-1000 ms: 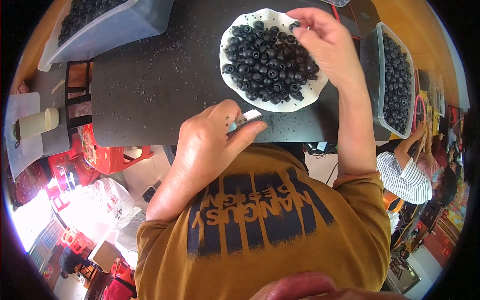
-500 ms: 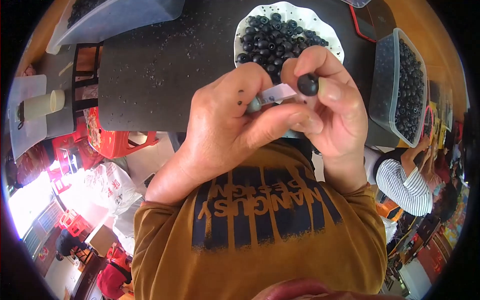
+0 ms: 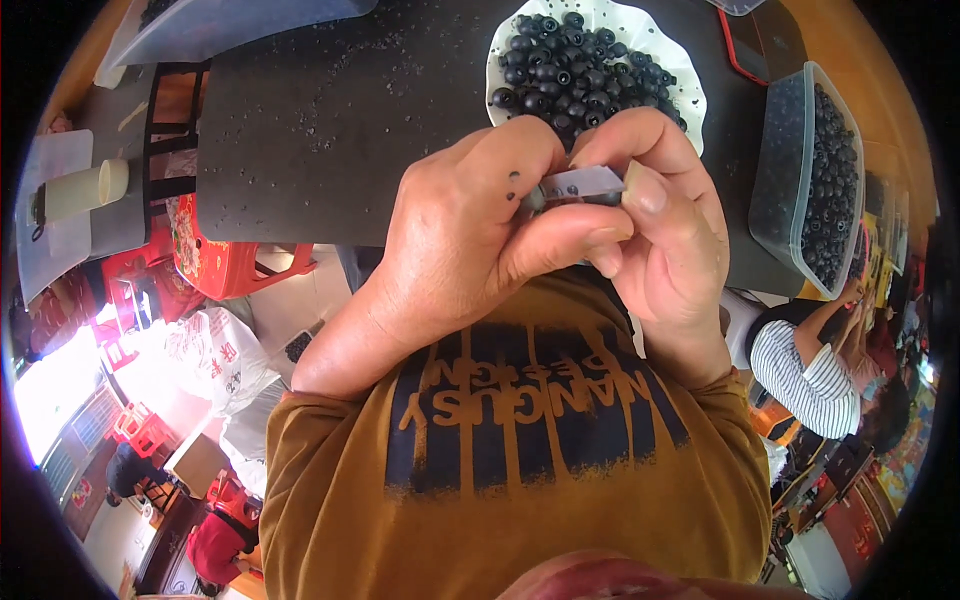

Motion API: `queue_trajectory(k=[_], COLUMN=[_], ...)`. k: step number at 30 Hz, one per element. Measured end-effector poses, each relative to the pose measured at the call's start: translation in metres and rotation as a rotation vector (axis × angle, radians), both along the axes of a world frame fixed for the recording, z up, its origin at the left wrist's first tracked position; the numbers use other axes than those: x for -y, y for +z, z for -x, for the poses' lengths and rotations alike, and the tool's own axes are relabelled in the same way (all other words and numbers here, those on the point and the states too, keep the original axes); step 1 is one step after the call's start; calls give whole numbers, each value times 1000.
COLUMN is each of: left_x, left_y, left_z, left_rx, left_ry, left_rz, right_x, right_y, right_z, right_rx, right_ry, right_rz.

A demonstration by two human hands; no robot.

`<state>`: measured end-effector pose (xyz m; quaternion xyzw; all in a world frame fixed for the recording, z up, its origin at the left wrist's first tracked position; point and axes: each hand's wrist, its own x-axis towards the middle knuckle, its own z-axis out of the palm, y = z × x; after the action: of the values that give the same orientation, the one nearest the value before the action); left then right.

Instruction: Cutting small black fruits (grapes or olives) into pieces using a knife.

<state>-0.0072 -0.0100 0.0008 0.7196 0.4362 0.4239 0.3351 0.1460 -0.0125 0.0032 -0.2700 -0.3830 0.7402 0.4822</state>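
My left hand (image 3: pixel 450 215) is closed on a small trimming knife; its flat pale blade (image 3: pixel 585 184) juts out between thumb and forefinger toward the other hand. Two black specks stick to the skin of the left hand. Opposite it, my right hand (image 3: pixel 680 215) has its fingers curled around a small black ball, mostly hidden behind the blade and fingers. The thumb of the right hand is at the blade's tip. Just beyond both hands lies a white scalloped plate (image 3: pixel 690 85) heaped with black balls (image 3: pixel 575 70), many showing a hole.
Black crumbs are scattered over the dark table (image 3: pixel 300 150). A clear plastic tub (image 3: pixel 785 170) of black balls stands at the right, another tub (image 3: pixel 240 20) at the far left. A red-edged phone (image 3: pixel 745 45) lies at the far right. A person in striped clothing (image 3: pixel 795 365) sits on the right.
The black ball, plainly visible before at the right fingertips, is now mostly hidden behind the blade. My hands have drawn closer together, and the view has shifted slightly.
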Motion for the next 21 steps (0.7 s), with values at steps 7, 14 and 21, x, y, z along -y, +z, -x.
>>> queue_trajectory(k=[7, 14, 21], left_x=[-3, -5, -6], left_y=[-5, -7, -12], left_z=[5, 6, 3], left_rx=[-34, -58, -44], left_ry=[-16, -7, -6], left_rz=[-87, -81, -176], right_x=[1, 4, 6], right_y=[-2, -8, -14], right_z=[6, 9, 8], right_rx=[-30, -123, -169], right_ry=[10, -28, -22], right_rz=[-54, 55, 69])
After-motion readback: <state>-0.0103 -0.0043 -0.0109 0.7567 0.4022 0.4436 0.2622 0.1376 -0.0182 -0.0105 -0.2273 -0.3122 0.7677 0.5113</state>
